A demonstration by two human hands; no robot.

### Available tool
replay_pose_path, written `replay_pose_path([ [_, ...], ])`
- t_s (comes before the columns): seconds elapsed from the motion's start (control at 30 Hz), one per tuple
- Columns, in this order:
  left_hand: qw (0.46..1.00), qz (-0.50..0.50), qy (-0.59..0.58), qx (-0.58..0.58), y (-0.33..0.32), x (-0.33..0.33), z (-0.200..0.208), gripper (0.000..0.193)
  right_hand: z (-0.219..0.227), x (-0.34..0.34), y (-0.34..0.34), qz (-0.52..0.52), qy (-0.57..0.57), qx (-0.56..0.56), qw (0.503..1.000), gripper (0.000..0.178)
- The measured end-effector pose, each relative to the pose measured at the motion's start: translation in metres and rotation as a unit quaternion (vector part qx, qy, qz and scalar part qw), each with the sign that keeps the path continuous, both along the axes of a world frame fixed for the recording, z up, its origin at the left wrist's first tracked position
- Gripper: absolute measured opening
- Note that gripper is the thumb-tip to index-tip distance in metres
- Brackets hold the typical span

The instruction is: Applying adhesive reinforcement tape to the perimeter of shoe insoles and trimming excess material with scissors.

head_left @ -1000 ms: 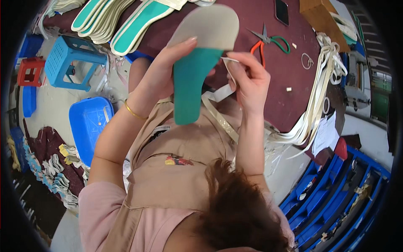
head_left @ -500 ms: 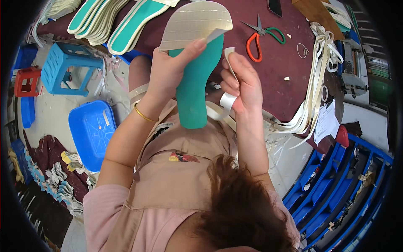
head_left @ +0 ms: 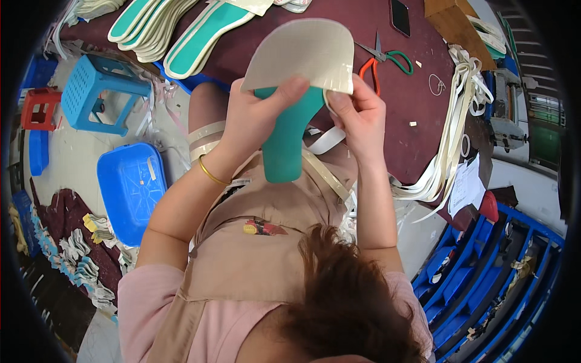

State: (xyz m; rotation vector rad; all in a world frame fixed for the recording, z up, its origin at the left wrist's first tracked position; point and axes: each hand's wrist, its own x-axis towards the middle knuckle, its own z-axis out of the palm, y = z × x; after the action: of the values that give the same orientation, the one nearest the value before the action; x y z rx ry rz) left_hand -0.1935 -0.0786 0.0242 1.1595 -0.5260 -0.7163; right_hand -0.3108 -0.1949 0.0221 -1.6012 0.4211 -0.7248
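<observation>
A teal insole (head_left: pixel 284 151) with a cream piece (head_left: pixel 302 51) over its wide end is held upright above my lap. My left hand (head_left: pixel 257 118) is closed on its left edge, with the thumb lying across the lower border of the cream piece. At the right edge, my right hand (head_left: pixel 360 115) pinches a pale strip (head_left: pixel 327 140) against the corner of the cream piece. The strip's lower part loops down beside the insole. My right fingertips are partly hidden behind the cream piece.
On the maroon table (head_left: pixel 405 121) lie scissors (head_left: pixel 380 56), a phone (head_left: pixel 400 17) and stacked teal insoles (head_left: pixel 206 39). Long pale strips (head_left: pixel 451 133) hang over its right edge near a paper sheet (head_left: pixel 466 187). A blue basin (head_left: pixel 130 193), blue stool (head_left: pixel 100 91) and blue rack (head_left: pixel 484 266) stand around me.
My right hand has moved up and in, bringing the strip to the edge of the insole. The cream piece's folded-up corner now lies down. The insole has shifted slightly right.
</observation>
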Motion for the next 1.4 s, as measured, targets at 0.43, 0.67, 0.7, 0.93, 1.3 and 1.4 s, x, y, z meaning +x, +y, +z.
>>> replay_pose_path([
  [0.43, 0.99, -0.131, 0.047, 0.009, -0.023, 0.004, 0.027, 0.028, 0.021, -0.01, 0.01, 0.034, 0.037, 0.151, 0.987, 0.038],
  [0.67, 0.999, -0.037, 0.025, -0.006, -0.024, -0.009, 0.008, 0.028, 0.013, 0.021, 0.005, -0.081, -0.038, 0.102, 0.991, 0.024],
  [0.7, 1.0, 0.0, 0.024, 0.0, -0.021, -0.009, 0.009, 0.027, 0.008, 0.023, 0.012, -0.091, -0.031, 0.087, 0.992, 0.017],
  [0.93, 0.994, 0.042, 0.076, -0.062, -0.029, -0.003, 0.026, 0.033, 0.004, 0.011, 0.023, -0.071, 0.043, 0.008, 0.997, 0.018],
  [1.3, 0.92, -0.13, 0.359, -0.089, -0.031, -0.037, 0.002, 0.036, 0.042, -0.018, -0.003, -0.109, 0.007, -0.041, 0.993, 0.015],
  [1.4, 0.898, -0.177, -0.402, -0.035, -0.003, -0.009, 0.036, 0.038, 0.056, -0.051, -0.02, -0.024, 0.051, -0.097, 0.994, 0.013],
])
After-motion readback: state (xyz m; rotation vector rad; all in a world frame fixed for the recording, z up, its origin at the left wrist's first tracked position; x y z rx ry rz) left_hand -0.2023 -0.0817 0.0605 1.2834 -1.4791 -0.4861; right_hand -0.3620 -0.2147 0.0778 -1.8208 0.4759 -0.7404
